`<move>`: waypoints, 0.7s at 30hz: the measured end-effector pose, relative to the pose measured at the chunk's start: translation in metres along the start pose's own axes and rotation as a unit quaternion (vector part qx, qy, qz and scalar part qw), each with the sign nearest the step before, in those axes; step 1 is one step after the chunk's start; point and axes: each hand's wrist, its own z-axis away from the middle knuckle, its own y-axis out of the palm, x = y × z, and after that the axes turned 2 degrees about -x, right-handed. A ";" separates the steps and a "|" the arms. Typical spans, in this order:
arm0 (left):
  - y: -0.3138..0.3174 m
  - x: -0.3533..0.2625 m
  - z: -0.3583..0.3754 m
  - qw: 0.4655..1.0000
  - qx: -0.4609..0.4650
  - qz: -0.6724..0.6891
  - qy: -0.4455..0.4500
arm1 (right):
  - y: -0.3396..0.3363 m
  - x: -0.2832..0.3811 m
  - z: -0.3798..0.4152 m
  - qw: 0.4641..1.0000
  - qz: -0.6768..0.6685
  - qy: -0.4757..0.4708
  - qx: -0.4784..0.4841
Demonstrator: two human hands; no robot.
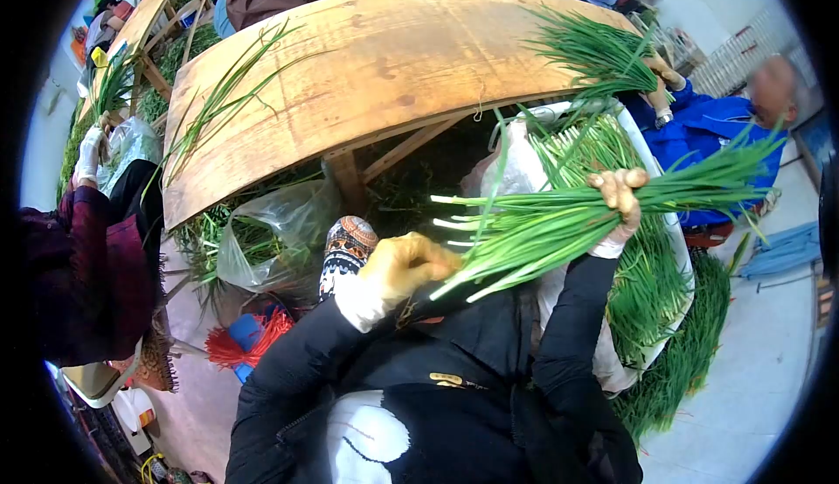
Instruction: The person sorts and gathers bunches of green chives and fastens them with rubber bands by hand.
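My right hand (620, 204), in a pale glove, is wrapped around a bunch of garlic chives (533, 230). Their white stalk ends point left and the green leaves fan out to the right. Close to those white ends is my left hand (404, 270), also gloved, with its fingers pinched together. What it grips, if anything, is hidden by the fingers. Below the bunch, on my right, a white tub (677, 248) holds many more chives (642, 300).
A curved wooden table (384, 64) stretches ahead, with a few loose chives on its left. A co-worker in blue (721, 147) holds chives at its right end. Beneath it lies a clear plastic bag (271, 243). Red ties (249, 340) sit at lower left, beside another person's dark sleeve (96, 265).
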 end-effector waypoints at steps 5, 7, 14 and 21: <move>-0.066 0.023 0.008 0.931 -0.074 -0.356 -0.006 | -0.012 0.033 -0.004 0.993 -0.117 -0.027 0.017; -0.070 0.012 0.009 0.838 -0.115 -0.527 -0.087 | -0.011 0.035 -0.005 0.990 -0.134 -0.022 0.030; -0.030 -0.046 -0.071 0.861 0.196 -0.445 0.152 | -0.010 -0.008 -0.031 0.929 -0.237 0.130 0.253; 0.004 0.023 -0.056 0.904 0.340 0.248 -0.074 | 0.018 -0.084 -0.065 0.884 -0.342 0.229 0.223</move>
